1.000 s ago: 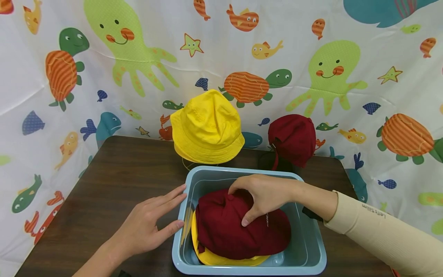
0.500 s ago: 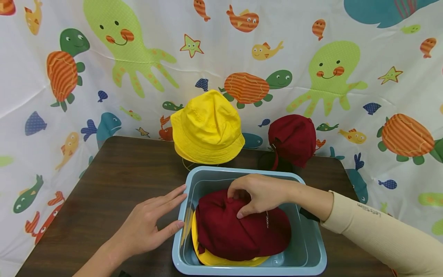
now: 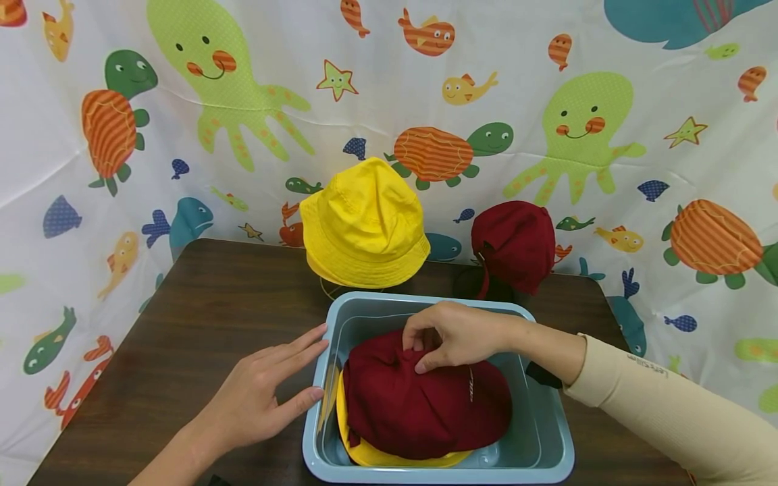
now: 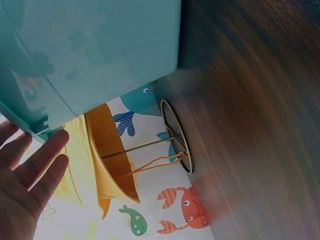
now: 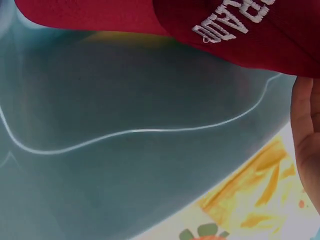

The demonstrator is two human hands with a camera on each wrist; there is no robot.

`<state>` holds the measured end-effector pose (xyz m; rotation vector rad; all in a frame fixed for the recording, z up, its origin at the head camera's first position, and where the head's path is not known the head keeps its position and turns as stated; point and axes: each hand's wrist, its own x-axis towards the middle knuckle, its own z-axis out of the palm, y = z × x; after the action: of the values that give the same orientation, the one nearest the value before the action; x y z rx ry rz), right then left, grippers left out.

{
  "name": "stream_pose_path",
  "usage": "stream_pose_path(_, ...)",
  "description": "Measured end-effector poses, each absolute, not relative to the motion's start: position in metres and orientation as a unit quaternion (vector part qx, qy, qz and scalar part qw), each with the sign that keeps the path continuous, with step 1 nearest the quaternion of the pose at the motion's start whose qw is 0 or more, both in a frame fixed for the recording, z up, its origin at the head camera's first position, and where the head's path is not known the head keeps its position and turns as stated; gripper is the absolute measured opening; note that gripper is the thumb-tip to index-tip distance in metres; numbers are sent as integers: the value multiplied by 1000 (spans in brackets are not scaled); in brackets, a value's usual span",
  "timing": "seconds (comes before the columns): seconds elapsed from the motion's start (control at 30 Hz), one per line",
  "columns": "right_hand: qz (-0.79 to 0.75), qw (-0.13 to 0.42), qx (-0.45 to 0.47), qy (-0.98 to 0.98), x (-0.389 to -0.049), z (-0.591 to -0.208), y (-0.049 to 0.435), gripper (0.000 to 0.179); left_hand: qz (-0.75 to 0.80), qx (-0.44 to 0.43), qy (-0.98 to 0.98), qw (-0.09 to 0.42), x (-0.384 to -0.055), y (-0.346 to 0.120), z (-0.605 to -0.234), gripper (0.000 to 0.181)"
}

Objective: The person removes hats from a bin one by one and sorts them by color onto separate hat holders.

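A dark red baseball cap (image 3: 419, 412) with white lettering lies in a light blue plastic tub (image 3: 315, 432). Under it shows the brim of a yellow hat (image 3: 413, 460). My right hand (image 3: 458, 337) pinches the top of the cap's crown between thumb and curled fingers. In the right wrist view, the cap's white embroidery (image 5: 232, 22) and brim stand out above the tub's inner wall. My left hand (image 3: 264, 385) has its fingers spread, with the tips touching the tub's left rim. From the left wrist view, those fingers (image 4: 47, 155) lie along the edge of the tub.
Behind the tub, a yellow bucket hat (image 3: 365, 226) hangs on a gold wire stand (image 4: 172, 135). To its right, another dark red cap (image 3: 513, 243) rests on a dark stand. A curtain (image 3: 377, 40) printed with sea animals backs the dark wooden table (image 3: 231, 290).
My right thumb has drawn in toward the fingers, gathering the crown's fabric, and the hand has risen slightly. My left hand stays at the rim.
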<state>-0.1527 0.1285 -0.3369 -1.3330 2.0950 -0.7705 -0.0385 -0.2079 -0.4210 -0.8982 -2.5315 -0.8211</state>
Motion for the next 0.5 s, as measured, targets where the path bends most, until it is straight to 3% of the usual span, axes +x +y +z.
stream_pose_path(0.5, -305, 236, -508, 771, -151, -324, 138, 18, -286, -315, -889, 169, -38, -209, -421, 69)
